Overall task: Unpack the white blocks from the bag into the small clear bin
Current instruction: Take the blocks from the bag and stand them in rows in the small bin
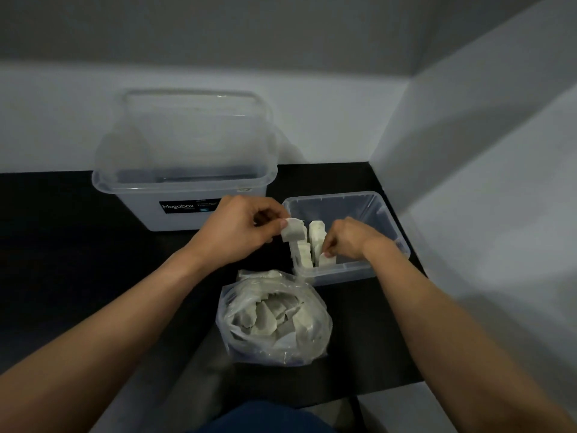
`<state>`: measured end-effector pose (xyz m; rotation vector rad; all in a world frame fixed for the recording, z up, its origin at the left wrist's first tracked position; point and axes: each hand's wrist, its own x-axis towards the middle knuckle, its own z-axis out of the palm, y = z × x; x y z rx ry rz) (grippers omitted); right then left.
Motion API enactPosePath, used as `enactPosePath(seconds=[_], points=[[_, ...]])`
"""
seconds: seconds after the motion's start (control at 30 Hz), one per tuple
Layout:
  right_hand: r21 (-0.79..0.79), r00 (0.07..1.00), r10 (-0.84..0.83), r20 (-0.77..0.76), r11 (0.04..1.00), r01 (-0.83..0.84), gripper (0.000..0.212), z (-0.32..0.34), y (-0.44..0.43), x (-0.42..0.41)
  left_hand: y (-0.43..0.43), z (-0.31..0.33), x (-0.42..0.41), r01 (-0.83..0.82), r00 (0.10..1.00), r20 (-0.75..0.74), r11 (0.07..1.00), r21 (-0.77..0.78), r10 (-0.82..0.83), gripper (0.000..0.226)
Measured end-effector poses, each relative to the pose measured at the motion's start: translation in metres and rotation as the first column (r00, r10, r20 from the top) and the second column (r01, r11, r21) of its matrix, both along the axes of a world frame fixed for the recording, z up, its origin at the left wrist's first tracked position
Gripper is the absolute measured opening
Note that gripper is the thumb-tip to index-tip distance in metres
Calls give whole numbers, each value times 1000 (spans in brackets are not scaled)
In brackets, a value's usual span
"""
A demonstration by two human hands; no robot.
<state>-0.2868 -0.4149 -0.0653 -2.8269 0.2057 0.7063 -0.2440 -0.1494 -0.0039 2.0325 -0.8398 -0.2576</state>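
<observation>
Bag [237,348] nearest; left hand [237,229] pinches a white block [293,234] above the bin [392,223] (right hand [346,237] grips another block [327,261] inside).

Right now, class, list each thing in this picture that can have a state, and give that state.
Bag: open, blocks still inside.
Small bin: open, several blocks standing in it.
Large bin: open, lid upright behind it.
Left hand: pinching a block at the small bin's rim.
Right hand: pinching a second block inside the small bin.
</observation>
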Motion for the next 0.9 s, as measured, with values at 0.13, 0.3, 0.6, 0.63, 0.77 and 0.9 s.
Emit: enactPosePath(seconds=[0.13, 0.3, 0.6, 0.63, 0.77, 0.9], points=[[-78, 999, -7, 42, 997, 11, 11, -11, 0, 6, -18, -1, 2, 10, 1000, 26, 1000, 22, -10, 9], [-64, 999, -3, 48, 998, 6, 23, -9, -6, 2, -43, -2, 4, 69, 997, 27, 990, 119, -73, 9], [-23, 661, -294, 690, 904, 426, 31, 14, -58, -58, -114, -27, 1, 180, 975, 30, 867, 465, -218, 8], [-22, 661, -332, 673, 884, 467, 38, 12, -60, -64, -122, -31, 0, 187, 974, 19, 840, 510, -228, 9], [-8, 713, -412, 567, 863, 505, 41, 0, -60, -76, -142, -54, 0, 210, 969, -32, 743, 635, -246, 8], [67, 685, -462, 564, 852, 519, 34, -4, -54, -79, -154, -66, 2, 172, 959, 29, 658, 733, -282, 3]])
